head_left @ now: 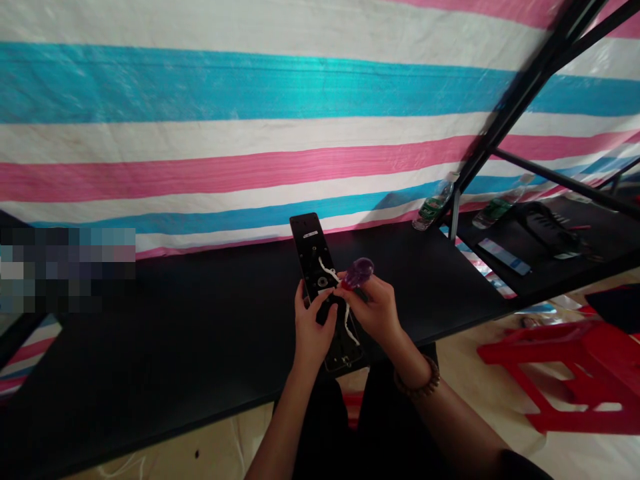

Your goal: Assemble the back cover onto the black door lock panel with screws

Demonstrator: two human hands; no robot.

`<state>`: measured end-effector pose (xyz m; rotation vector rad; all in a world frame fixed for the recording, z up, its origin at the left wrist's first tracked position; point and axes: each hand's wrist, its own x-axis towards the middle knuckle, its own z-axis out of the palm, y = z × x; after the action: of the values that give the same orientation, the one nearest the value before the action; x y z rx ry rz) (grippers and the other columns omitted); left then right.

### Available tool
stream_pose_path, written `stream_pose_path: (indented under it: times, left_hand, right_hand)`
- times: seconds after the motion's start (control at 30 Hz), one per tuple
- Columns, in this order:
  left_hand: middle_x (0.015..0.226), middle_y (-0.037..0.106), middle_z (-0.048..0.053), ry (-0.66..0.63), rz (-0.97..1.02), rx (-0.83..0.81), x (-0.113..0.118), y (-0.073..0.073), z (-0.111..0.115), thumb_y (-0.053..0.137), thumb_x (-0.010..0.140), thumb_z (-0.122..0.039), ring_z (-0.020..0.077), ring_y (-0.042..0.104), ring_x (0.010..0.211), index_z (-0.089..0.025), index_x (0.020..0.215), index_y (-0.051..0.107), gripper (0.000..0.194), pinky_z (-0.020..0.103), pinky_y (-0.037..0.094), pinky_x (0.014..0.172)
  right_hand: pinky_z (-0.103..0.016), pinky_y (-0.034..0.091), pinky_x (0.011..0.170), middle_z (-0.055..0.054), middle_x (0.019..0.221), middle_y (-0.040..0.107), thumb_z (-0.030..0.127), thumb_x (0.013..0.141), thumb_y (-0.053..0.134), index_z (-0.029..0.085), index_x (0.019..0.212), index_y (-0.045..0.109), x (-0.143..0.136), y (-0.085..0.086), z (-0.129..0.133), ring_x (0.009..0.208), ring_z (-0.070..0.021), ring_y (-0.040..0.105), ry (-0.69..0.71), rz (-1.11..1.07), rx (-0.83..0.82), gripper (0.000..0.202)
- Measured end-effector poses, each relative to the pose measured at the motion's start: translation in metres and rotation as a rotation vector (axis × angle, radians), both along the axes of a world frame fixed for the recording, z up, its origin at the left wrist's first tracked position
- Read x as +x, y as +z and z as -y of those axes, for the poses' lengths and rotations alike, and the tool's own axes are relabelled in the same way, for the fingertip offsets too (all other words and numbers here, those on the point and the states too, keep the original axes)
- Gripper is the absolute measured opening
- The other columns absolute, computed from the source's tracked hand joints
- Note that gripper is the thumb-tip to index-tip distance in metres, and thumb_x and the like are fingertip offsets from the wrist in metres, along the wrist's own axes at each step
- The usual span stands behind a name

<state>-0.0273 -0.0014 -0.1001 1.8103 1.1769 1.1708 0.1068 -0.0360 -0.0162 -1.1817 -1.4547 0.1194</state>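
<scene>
A long black panel (pixel 311 248) with small fittings and a white cable (pixel 349 325) lies on the black table, its near end by the front edge. My left hand (pixel 314 327) holds the panel by its left side, thumb and fingers reaching over its middle. In my right hand (pixel 373 305) is a screwdriver with a purple see-through handle (pixel 359 272), tilted over the middle of the panel. The screwdriver's tip is hidden near my fingertips.
The black table (pixel 200 333) runs along a striped tarp. A plastic bottle (pixel 434 205) stands at its back right. Beyond the metal frame, another table holds a bottle (pixel 500 205) and a phone (pixel 505 257). A red stool (pixel 590 373) is at right.
</scene>
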Motion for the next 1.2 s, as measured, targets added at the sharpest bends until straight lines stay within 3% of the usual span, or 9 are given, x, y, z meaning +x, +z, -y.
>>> stream_pose_path:
  times: [0.2,0.5,0.83,1.0,1.2]
  left_hand:
    - [0.151,0.041,0.010,0.011,-0.002,-0.001,0.001,-0.001,-0.002,0.066,0.090,-0.025,0.0311,0.047,0.142,-0.025,0.116,0.074,0.027,0.053,0.040,0.119]
    - [0.143,0.046,0.010,0.016,0.004,-0.034,0.001,-0.003,-0.002,0.067,0.090,-0.026,0.0301,0.052,0.137,-0.026,0.115,0.074,0.026,0.053,0.042,0.118]
    - [0.146,0.045,0.009,0.024,-0.010,-0.032,0.001,-0.002,-0.001,0.069,0.089,-0.028,0.0304,0.050,0.139,-0.027,0.115,0.074,0.027,0.052,0.041,0.119]
    - [0.144,0.046,0.009,0.028,-0.013,-0.029,0.001,-0.003,-0.002,0.068,0.089,-0.029,0.0302,0.050,0.139,-0.027,0.116,0.074,0.027,0.053,0.040,0.119]
    - [0.148,0.045,0.009,0.033,0.009,-0.010,0.002,-0.004,-0.001,0.067,0.090,-0.028,0.0304,0.052,0.137,-0.026,0.114,0.075,0.025,0.052,0.043,0.117]
  right_hand:
    - [-0.032,0.060,0.084,-0.007,0.097,0.078,0.016,0.099,0.054,0.022,0.109,0.072,0.001,0.004,0.006,0.092,-0.0197,0.075,0.053,0.018,-0.040,0.022]
    - [-0.038,0.059,0.092,-0.009,0.105,0.076,0.019,0.102,0.048,0.023,0.119,0.065,0.005,-0.010,0.008,0.100,-0.0212,0.074,0.049,-0.115,-0.061,0.025]
    - [-0.038,0.059,0.091,-0.009,0.101,0.076,0.022,0.102,0.048,0.022,0.116,0.065,0.005,-0.016,0.010,0.099,-0.0214,0.074,0.015,-0.144,-0.070,0.022]
    - [-0.035,0.059,0.087,-0.008,0.100,0.076,0.016,0.100,0.047,0.022,0.113,0.065,0.003,-0.005,0.011,0.095,-0.0202,0.074,0.050,-0.034,-0.030,0.023]
    - [-0.031,0.059,0.079,-0.006,0.092,0.075,0.019,0.095,0.060,0.023,0.093,0.070,0.002,0.003,0.006,0.087,-0.0191,0.072,0.008,0.065,0.005,0.011]
